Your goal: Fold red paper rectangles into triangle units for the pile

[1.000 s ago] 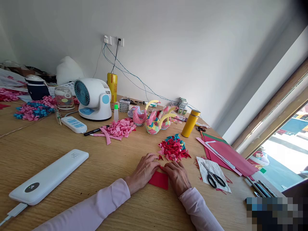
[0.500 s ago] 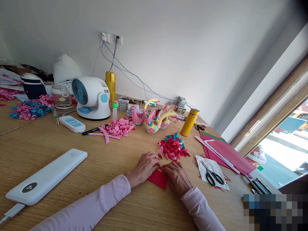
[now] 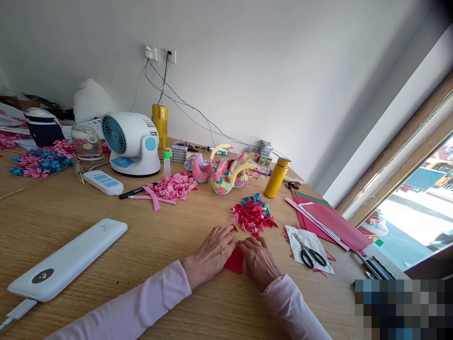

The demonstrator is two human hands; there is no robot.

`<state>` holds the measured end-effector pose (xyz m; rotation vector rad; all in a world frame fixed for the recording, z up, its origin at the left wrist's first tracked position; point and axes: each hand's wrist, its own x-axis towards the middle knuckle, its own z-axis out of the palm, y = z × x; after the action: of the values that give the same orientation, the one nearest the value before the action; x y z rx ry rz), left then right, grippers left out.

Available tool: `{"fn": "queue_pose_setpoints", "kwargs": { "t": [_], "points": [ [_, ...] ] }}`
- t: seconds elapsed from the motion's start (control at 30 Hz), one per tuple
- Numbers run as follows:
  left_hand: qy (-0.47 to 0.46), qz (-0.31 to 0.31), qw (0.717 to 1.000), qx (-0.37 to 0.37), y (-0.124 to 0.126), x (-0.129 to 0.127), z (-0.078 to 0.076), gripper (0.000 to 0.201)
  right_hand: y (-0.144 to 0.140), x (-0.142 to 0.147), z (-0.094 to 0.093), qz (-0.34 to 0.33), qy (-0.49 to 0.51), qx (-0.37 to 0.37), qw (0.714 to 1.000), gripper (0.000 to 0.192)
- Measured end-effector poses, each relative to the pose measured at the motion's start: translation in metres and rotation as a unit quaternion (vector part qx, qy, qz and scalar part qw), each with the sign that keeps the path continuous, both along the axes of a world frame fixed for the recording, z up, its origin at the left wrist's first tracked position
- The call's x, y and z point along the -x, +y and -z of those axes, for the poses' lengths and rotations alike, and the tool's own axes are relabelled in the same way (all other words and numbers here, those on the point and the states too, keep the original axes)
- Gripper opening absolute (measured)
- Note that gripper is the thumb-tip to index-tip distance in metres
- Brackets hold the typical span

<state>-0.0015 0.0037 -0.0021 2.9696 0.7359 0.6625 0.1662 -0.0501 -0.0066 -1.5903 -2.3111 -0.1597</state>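
A small red paper piece (image 3: 235,261) lies flat on the wooden table (image 3: 159,236), pressed down between my two hands. My left hand (image 3: 212,252) rests palm-down on its left side, fingers spread over the edge. On its right side my right hand (image 3: 259,260) presses with the fingertips meeting the left hand's. Both sleeves are pale pink. Just beyond my fingers sits a pile of red and teal folded paper triangles (image 3: 253,213).
Black scissors (image 3: 311,254) lie on white paper to the right, beside red and green paper sheets (image 3: 331,218). Farther back stand origami swans (image 3: 226,172), a yellow flask (image 3: 276,177), pink folded pieces (image 3: 170,187) and a white fan (image 3: 130,142). A white power bank (image 3: 67,258) lies at left.
My hands have drawn closer together over the red paper, so less of it shows. The camera view shifted slightly.
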Motion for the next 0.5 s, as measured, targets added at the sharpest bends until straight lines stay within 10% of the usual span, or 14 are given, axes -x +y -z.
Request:
{"fn": "queue_pose_setpoints", "kwargs": {
  "t": [0.5],
  "points": [
    [0.028,-0.032,0.999,-0.031,-0.013,-0.003,-0.002,0.03,0.0,0.01,0.003,0.04,-0.044,0.008,0.998,0.022]
  ]
}}
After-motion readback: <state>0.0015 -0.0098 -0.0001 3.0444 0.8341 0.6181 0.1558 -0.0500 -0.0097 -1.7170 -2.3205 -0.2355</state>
